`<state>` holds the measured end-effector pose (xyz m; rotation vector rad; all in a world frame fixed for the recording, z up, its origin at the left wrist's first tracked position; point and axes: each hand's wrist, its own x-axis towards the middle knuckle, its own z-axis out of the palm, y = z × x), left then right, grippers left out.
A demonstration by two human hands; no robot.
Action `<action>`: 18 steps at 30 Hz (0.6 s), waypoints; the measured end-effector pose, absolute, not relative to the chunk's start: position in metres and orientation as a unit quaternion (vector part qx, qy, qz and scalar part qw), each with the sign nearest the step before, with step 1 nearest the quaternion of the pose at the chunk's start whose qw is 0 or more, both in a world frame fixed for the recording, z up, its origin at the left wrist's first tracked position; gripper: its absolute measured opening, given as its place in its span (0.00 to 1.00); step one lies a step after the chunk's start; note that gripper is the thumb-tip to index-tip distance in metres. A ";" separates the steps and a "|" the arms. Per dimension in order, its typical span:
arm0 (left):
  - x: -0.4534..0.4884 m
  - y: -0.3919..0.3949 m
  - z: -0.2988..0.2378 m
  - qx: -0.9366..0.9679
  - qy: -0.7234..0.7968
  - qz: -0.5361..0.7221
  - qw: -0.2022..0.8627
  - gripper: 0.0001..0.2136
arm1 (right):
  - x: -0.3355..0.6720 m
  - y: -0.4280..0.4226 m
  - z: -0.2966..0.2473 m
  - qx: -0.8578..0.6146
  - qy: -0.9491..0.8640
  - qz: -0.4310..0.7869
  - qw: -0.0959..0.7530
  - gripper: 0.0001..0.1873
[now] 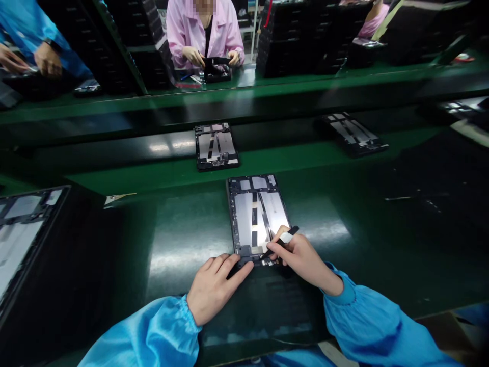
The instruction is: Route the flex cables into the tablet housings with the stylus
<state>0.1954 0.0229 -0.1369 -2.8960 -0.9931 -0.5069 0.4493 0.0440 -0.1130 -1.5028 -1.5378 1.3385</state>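
An opened tablet (244, 214) lies on the green bench in front of me, its silvery battery panels and dark frame facing up. My left hand (216, 283) rests with fingers stretched out at the tablet's lower left corner, the fingertips on its edge. In my right hand (296, 250) is a slim black pen-like tool (293, 231) with a white band round it, gripped between thumb and fingers. Its tip points down at the tablet's lower edge, close to small bright parts there. My fingers partly cover the tablet's lower right corner.
Two more opened tablets, one at the centre (225, 145) and another at the right (353, 133), lie beyond mine. A dark stack (76, 255) topped by an opened tablet stands at left. Across the bench, a person in pink (179, 30) handles a dark device; blue sleeves show at left.
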 end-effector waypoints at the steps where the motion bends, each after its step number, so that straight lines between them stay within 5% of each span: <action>1: 0.195 0.022 -0.137 -0.933 -0.320 -0.163 0.019 0.18 | 0.449 0.044 -0.113 -0.565 -0.581 0.502 0.300 0.11; 10: 0.214 0.024 -0.125 -0.927 -0.349 -0.133 0.003 0.16 | 0.450 0.043 -0.116 -0.561 -0.609 0.467 0.309 0.14; 18: 0.198 0.045 -0.127 -0.937 -0.258 -0.229 -0.061 0.11 | 0.448 0.039 -0.118 -0.556 -0.552 0.490 0.383 0.19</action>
